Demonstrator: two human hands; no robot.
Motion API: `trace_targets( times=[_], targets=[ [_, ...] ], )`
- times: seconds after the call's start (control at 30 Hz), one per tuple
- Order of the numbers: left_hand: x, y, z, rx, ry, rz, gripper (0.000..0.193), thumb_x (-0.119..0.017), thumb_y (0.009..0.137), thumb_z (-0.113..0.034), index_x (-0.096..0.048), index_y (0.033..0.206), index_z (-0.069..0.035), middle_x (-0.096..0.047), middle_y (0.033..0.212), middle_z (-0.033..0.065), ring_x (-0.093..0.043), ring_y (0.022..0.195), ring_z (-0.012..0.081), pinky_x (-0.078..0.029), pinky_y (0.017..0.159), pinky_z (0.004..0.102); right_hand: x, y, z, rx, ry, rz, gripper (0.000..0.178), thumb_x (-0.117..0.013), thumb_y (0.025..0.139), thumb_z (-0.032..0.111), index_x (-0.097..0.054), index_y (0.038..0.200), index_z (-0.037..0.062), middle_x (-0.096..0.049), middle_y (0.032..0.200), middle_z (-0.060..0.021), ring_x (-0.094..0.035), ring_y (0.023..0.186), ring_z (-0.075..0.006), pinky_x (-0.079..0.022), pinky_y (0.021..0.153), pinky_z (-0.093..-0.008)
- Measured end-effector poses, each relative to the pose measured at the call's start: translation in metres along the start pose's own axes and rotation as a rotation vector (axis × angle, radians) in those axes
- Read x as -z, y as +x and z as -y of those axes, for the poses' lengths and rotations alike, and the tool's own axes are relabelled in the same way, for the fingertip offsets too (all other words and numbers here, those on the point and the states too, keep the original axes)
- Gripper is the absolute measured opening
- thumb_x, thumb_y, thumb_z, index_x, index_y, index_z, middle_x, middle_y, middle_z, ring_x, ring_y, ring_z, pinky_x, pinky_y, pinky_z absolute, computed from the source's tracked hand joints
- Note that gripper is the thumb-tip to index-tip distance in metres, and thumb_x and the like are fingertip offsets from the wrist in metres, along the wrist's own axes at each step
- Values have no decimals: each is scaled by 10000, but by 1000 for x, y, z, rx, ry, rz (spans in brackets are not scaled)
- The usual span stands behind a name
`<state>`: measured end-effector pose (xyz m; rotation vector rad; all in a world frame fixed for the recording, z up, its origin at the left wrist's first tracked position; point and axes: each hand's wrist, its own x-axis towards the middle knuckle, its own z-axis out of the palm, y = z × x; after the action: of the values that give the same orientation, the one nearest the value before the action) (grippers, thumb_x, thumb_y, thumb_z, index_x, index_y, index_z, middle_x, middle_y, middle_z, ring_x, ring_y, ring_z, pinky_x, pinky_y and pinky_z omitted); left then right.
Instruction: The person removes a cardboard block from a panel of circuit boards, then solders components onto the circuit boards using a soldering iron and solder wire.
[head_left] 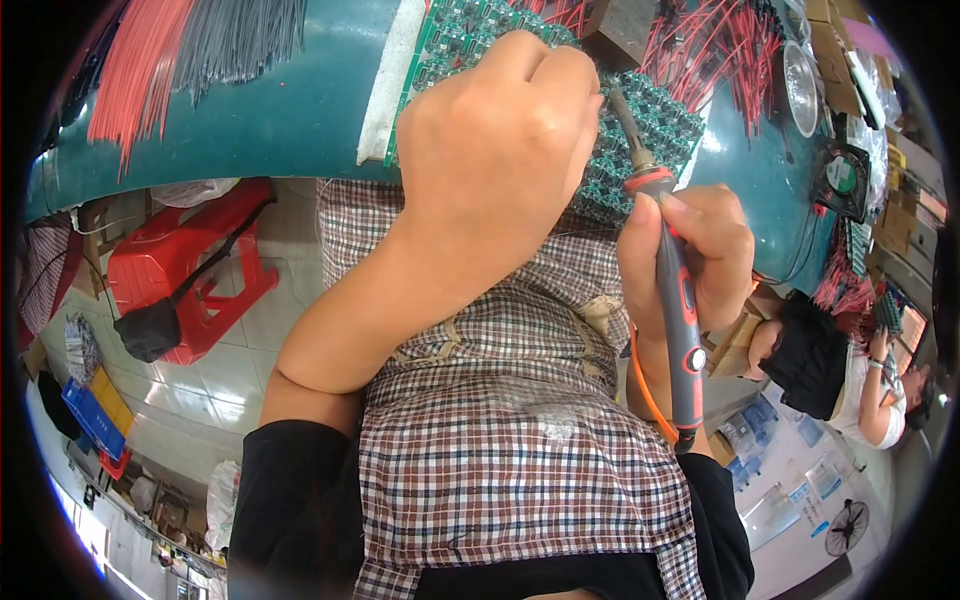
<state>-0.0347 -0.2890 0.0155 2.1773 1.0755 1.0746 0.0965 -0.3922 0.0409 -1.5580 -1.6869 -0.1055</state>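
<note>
My right hand (715, 240) is wrapped around the dark grey and red handle of a soldering iron (685, 340), like a pen. The iron's tip points up and left, over densely packed green circuit boards (660, 125). Close to the tip, my left hand (490, 150) hovers over or rests on the boards with its fingers curled in. Its fingertips face away from view, so whatever they pinch is hidden. An orange cord (650, 395) runs below my right hand. A dark metal block (620, 30) sits on the boards' far side.
Red wires (735, 50) lie at the far right, beside a small black fan (842, 180). Bundles of red wires (145, 60) and grey wires (240, 40) cover the teal table's (290, 130) far left. A red stool (190, 270) stands left; another person (865, 390) sits right.
</note>
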Motion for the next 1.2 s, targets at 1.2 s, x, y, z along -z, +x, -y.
trace_targets(
  times=[1.2],
  targets=[
    [22,1,9,15,15,-70,116,-762,754,-28,-700,841,-76,-621,755,8,-517,528,100,-386,468,258,-11,5,-2,-42,222,-59,277,-774,757,-39,-547,902,22,-585,685,-60,-572,534,-147,-441,479,-268]
  ],
)
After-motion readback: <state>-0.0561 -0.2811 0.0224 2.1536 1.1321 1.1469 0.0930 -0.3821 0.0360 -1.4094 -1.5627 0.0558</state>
